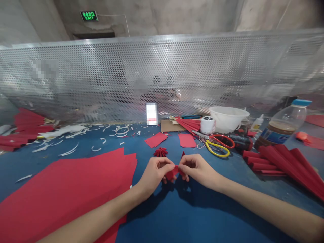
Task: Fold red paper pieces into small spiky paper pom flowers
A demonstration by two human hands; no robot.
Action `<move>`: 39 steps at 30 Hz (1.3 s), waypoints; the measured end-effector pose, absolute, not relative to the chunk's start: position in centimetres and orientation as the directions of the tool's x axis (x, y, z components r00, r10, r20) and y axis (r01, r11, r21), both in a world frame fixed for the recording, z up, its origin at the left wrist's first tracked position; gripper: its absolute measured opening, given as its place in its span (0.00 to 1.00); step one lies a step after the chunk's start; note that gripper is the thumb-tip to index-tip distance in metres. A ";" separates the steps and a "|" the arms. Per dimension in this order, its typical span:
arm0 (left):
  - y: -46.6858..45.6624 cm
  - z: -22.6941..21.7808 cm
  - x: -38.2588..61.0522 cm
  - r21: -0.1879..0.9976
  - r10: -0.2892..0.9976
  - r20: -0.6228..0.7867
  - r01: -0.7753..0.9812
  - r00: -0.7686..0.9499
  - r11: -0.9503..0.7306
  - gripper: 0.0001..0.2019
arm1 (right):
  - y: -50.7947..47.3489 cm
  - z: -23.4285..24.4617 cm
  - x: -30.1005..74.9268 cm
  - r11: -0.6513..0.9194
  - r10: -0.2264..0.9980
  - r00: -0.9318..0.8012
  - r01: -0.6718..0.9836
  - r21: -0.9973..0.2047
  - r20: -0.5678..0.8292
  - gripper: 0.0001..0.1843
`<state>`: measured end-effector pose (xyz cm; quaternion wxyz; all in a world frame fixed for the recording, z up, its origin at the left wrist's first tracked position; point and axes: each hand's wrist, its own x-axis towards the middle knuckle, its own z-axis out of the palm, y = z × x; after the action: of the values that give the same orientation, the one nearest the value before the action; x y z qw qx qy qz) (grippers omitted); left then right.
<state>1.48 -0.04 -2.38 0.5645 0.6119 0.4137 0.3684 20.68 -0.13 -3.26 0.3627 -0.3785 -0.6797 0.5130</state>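
"Well, what has that person got there?"

"A small folded piece of red paper, pinched between both hands. The left hand and the right hand meet just above the blue worktop, their fingers together and clamped on the paper from either side."

"And that little pleated red paper rosette?"

"Lying on the worktop just beyond the hands, not touching them. Fan-folded red paper bundles sit to the right, near yellow-and-red-handled scissors, and a broad stack of red paper sheets lies to the left."

"Any knack to that pinch?"

"I'd say keep it even from both sides, so the folds stay lined up; squeezing harder on one side could skew them."
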 end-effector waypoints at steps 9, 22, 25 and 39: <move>-0.1 -2.7 1.5 0.989 0.911 0.029 0.120 0.412 -0.085 0.13 | -0.4 -3.0 20.5 0.192 0.880 -0.465 0.152 -0.969 0.101 0.15; 0.0 -2.4 1.4 0.993 0.910 0.013 0.098 0.415 -0.059 0.12 | 0.3 -3.1 20.7 0.155 0.873 -0.475 0.059 -0.986 0.109 0.17; 0.0 -2.7 1.4 0.994 0.903 0.020 0.088 0.430 -0.064 0.14 | 0.4 -3.1 20.7 0.162 0.874 -0.471 0.046 -0.986 0.121 0.15; 0.5 -2.7 1.4 0.991 0.901 -0.045 0.135 0.432 -0.015 0.17 | 0.5 -3.2 20.8 0.221 0.900 -0.411 0.136 -0.966 0.148 0.15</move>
<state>1.43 0.49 -2.73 0.5676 0.6274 0.4128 0.3373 20.76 0.46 -3.23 0.3866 -0.3812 -0.6790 0.4942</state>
